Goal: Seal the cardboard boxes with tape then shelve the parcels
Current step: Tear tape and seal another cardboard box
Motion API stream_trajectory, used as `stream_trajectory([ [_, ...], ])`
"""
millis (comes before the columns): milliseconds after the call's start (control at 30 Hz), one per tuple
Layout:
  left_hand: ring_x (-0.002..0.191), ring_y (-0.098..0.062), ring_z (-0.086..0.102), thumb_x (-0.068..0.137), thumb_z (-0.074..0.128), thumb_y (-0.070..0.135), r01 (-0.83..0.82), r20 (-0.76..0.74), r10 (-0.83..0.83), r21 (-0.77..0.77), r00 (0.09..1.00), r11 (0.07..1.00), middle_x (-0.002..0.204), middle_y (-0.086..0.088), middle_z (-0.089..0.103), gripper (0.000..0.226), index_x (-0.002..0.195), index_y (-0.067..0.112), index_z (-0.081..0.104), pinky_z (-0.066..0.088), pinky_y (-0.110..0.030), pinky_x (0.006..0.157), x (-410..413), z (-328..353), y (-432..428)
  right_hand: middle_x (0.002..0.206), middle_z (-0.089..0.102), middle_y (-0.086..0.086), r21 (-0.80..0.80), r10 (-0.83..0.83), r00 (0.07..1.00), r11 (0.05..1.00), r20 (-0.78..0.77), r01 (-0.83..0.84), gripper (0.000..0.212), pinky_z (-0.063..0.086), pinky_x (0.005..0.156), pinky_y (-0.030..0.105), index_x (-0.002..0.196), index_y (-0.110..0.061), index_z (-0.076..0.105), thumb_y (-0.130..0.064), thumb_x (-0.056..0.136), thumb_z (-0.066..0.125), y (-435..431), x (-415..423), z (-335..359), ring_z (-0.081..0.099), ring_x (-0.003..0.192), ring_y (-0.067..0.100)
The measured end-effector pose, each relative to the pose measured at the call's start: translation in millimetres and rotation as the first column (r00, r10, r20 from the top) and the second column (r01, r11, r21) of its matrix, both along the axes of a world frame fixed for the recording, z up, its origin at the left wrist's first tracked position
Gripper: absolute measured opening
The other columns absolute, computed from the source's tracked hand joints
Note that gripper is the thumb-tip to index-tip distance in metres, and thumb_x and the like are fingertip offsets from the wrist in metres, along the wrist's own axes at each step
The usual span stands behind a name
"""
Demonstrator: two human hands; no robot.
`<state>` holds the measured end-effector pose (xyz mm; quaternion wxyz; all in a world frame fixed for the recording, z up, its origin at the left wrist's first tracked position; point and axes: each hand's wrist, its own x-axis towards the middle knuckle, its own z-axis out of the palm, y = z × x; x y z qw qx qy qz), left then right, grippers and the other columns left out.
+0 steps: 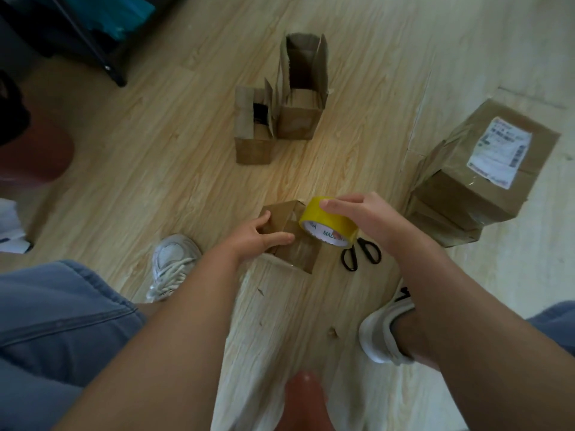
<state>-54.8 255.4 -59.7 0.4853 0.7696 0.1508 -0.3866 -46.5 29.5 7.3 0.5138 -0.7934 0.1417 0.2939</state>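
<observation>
The person is sealing the nearest small cardboard box [300, 253] on the wood-grain floor [186, 157]. The left hand [259, 236] grips its matte brown top, and the right hand [357, 213] curls round a glossy yellow tape roll [320, 217] touching the box. The next move probably calls for drawing tape across the seam, then cutting with the black scissors [362, 251] just beside. Beyond stand a short open-flapped box [253, 147] and a taller open box [298, 122], and a labelled, taped parcel [460, 194] sits to the right.
</observation>
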Motion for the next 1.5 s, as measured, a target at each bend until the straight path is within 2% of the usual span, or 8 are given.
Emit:
stream_trajectory([
  [167,0.117,-0.009,0.053,0.077,0.083,0.018,-0.092,0.115,0.093,-0.015,0.989,0.996,0.144,-0.001,0.051,0.074,0.143,0.022,0.051,0.035,-0.018,0.095,0,9,-4,0.089,0.071,0.015,-0.009,-0.007,1.000,1.000,0.001,0.007,0.046,0.052,0.085,0.039,0.098,-0.003,0.074,-0.047,0.087,0.071,13,-1,-3,0.064,0.080,0.023],
  [367,0.152,-0.022,0.006,0.093,0.065,0.031,0.273,0.067,-0.292,0.203,0.954,0.940,0.166,-0.002,0.003,0.085,0.158,0.021,0.011,0.012,-0.042,0.123,8,6,-16,0.060,0.066,0.005,-0.009,-0.026,0.998,1.000,0.058,0.026,0.051,0.046,0.051,0.018,0.083,0.002,0.073,-0.048,0.091,0.067,32,-9,-7,0.058,0.049,0.006],
  [467,0.152,-0.019,-0.002,0.083,0.075,0.040,0.341,0.055,-0.362,0.237,0.930,0.910,0.166,0.000,-0.006,0.108,0.158,0.026,-0.001,0.011,-0.044,0.123,7,0,-8,0.062,0.070,0.009,0.068,-0.016,1.000,0.998,0.022,0.015,0.050,0.053,0.063,0.023,0.074,-0.005,0.072,-0.050,0.093,0.063,32,-13,-4,0.064,0.053,0.010],
  [700,0.145,-0.018,0.030,0.077,0.083,0.023,0.164,0.068,-0.169,0.075,0.983,0.984,0.163,0.002,0.020,0.104,0.157,0.030,0.016,0.031,-0.036,0.117,10,3,2,0.055,0.063,0.017,0.048,-0.015,0.999,0.999,-0.042,0.017,0.058,0.051,0.068,0.021,0.067,0.001,0.068,-0.050,0.093,0.060,23,-12,-3,0.061,0.059,0.022],
  [933,0.137,-0.018,0.041,0.079,0.082,0.020,0.086,0.046,-0.087,0.026,0.995,0.996,0.155,0.001,0.039,0.096,0.156,0.028,0.024,0.031,-0.032,0.112,15,10,8,0.052,0.066,0.010,-0.396,0.109,0.978,0.902,-0.176,-0.172,0.063,0.055,0.059,0.032,0.065,-0.006,0.064,-0.065,0.088,0.060,8,-20,-21,0.064,0.047,0.022],
  [1200,0.137,-0.020,0.042,0.078,0.082,0.020,0.022,-0.010,-0.023,-0.014,1.000,1.000,0.153,0.000,0.041,0.095,0.155,0.028,0.027,0.030,-0.037,0.116,18,9,9,0.044,0.058,0.002,-0.382,0.004,0.992,0.923,-0.123,-0.051,0.060,0.042,0.045,0.022,0.062,-0.012,0.053,-0.064,0.090,0.056,10,-20,-34,0.054,0.037,0.012],
  [1333,0.125,-0.017,0.055,0.059,0.091,0.033,-0.007,-0.067,0.002,-0.078,0.998,0.997,0.142,0.004,0.055,0.108,0.151,0.031,0.036,0.035,-0.043,0.115,24,10,15,0.049,0.063,0.004,-0.419,0.022,0.991,0.905,-0.131,-0.076,0.062,0.051,0.055,0.032,0.059,-0.013,0.056,-0.067,0.089,0.055,20,-11,-43,0.065,0.052,0.022],
  [1500,0.097,-0.010,0.068,0.085,0.073,0.008,-0.109,-0.103,0.093,-0.165,0.990,0.980,0.111,0.002,0.071,0.057,0.138,0.021,0.055,0.051,-0.024,0.085,30,8,24,0.057,0.066,0.006,-0.395,0.018,0.987,0.915,-0.161,-0.081,0.061,0.048,0.057,0.029,0.070,-0.010,0.061,-0.068,0.090,0.053,38,4,-49,0.061,0.050,0.020],
])
